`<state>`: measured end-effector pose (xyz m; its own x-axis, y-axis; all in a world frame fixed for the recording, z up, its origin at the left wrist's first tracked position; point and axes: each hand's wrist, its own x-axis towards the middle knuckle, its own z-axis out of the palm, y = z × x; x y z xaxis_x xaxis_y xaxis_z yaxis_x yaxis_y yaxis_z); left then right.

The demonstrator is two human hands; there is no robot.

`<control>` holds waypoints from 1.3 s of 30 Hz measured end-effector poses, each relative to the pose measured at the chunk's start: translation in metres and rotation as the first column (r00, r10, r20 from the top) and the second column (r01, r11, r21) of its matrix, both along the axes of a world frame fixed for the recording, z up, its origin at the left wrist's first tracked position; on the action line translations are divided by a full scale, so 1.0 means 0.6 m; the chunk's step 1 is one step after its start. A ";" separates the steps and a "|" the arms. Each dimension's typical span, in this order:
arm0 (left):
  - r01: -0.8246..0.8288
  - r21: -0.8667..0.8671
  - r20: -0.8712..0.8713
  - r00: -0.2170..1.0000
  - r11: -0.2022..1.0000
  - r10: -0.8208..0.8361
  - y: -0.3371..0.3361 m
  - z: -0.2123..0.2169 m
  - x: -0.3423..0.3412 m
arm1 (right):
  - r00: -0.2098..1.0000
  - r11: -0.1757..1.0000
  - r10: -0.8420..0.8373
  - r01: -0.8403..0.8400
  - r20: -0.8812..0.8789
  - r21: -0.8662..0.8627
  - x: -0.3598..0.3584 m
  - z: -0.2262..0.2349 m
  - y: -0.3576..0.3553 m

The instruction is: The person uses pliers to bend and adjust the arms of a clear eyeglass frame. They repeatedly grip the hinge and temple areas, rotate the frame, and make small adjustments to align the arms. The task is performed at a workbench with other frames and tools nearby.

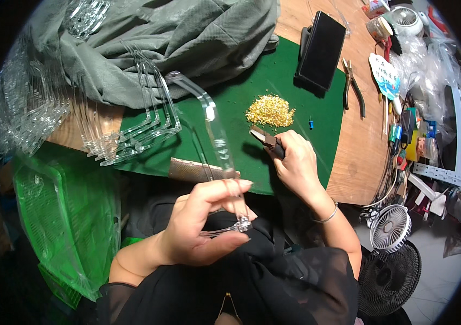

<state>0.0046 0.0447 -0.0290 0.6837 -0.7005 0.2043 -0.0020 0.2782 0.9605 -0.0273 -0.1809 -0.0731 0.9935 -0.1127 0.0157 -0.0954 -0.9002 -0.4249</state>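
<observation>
My left hand (192,222) grips a clear plastic eyeglass frame (218,138) between thumb and fingers. One long temple arm rises from the grip toward the far side and bends at its tip; a joint-like corner shows beside the thumb, and the palm hides part of the frame. My right hand (298,162) is wrapped around dark-handled pliers (264,137), their jaws pointing left, apart from the frame. Just beyond the jaws lies a heap of tiny gold-coloured metal pieces (271,110) on the green mat (252,173).
Clear temple arms (144,135) lie stacked at left, beside grey cloth (187,43). A phone (321,51), second pliers (352,89) and a small blue piece (311,124) lie right. Green crate (68,211) stands lower left; small fans (390,228) and cables crowd the right.
</observation>
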 end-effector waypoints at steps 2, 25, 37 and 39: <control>0.076 0.073 0.048 0.996 0.994 -0.080 -0.003 0.026 0.005 | 1.000 0.986 -0.026 0.026 -0.002 0.167 -0.005 0.006 -0.007; -0.178 0.138 0.406 0.907 0.974 0.108 -0.009 0.041 -0.051 | 0.807 0.537 0.187 -0.562 0.561 0.629 -0.080 0.117 0.065; -0.145 0.150 0.421 0.904 0.978 0.070 -0.002 0.038 -0.047 | 0.832 0.490 0.181 -0.539 0.524 0.685 -0.080 0.114 0.070; -0.131 0.148 0.419 0.906 0.980 0.058 -0.001 0.037 -0.045 | 0.841 0.480 0.181 -0.528 0.510 0.701 -0.080 0.115 0.070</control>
